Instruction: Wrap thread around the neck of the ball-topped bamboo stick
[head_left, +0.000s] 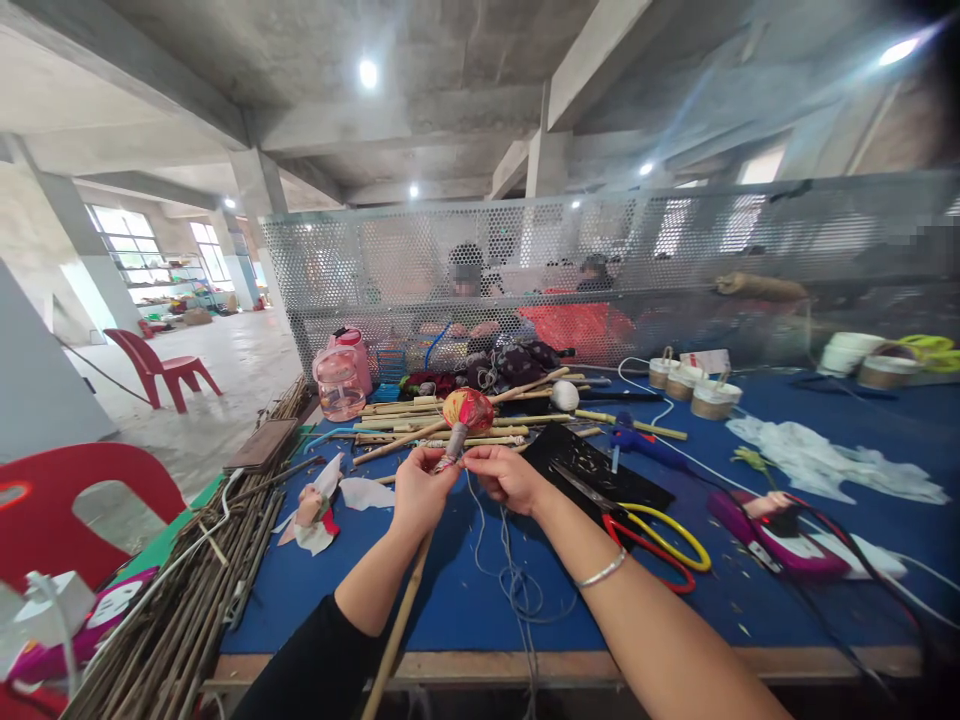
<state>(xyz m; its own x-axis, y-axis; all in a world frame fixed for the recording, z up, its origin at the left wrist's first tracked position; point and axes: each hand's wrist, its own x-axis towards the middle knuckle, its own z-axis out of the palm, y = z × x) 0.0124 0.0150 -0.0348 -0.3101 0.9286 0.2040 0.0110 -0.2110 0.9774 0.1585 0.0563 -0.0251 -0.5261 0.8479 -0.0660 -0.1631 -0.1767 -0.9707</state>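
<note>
My left hand (421, 490) is closed around a wooden stick (403, 615) that slants from the table's front edge up toward the middle. A ball wrapped in red and yellow cloth (468, 409) tops the stick, with grey cord binding (455, 440) wound around its neck. Close beside it, my right hand (504, 476) pinches a thin grey string (480, 540) near the binding. Loose loops of that string lie on the blue table below and hang over the front edge. Fingers hide part of the stick just below the binding.
Scissors (652, 535) and black cloth (577, 465) lie at right, near a blue glue gun (637, 437) and purple power strip (780, 540). Several sticks (405, 430) lie behind my hands. Cloth scraps (311, 515) and twigs (172, 600) are left. A perforated metal screen (405, 260) stands behind.
</note>
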